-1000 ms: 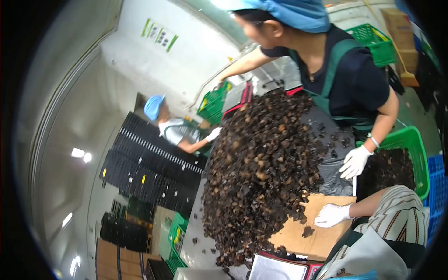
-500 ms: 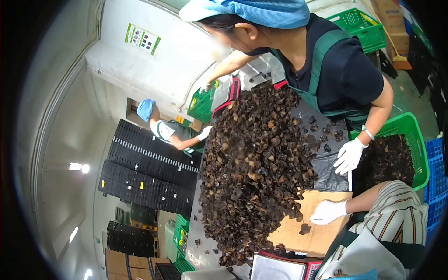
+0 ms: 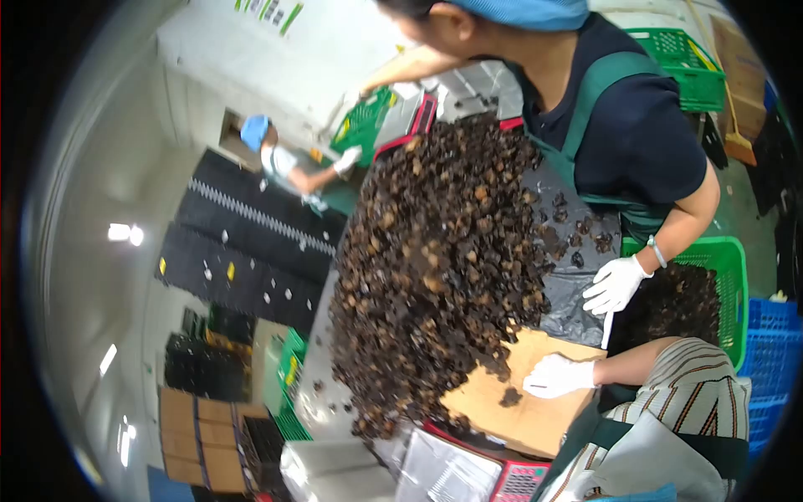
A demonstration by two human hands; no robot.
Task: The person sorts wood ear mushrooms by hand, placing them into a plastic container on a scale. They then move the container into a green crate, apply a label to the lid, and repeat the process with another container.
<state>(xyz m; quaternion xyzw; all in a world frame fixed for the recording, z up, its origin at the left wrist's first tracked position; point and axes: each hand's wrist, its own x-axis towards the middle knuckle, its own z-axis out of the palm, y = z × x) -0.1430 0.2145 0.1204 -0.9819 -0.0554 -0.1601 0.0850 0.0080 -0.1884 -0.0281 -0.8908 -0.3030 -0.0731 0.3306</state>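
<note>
My right hand, in a white glove, rests over a sheet of cardboard at the lower right. Its fingers are drawn together and point left; whether anything is between them cannot be made out. Just beyond the fingertips lies a loose dark piece, not touched by the hand. A large heap of dark brown, crinkled pieces covers much of the table and reaches the cardboard. My left hand is out of view.
Beside me, a co-worker leans over black sheeting, one gloved hand near a green crate. Blue crates stand at the right edge. Below are a scale and a clear plastic bundle. Another worker stands beyond the heap.
The view has shifted, so the table and heap appear further left. My right hand's fingers look more drawn in over the cardboard. The far worker's gloved hand is raised near the green crate.
</note>
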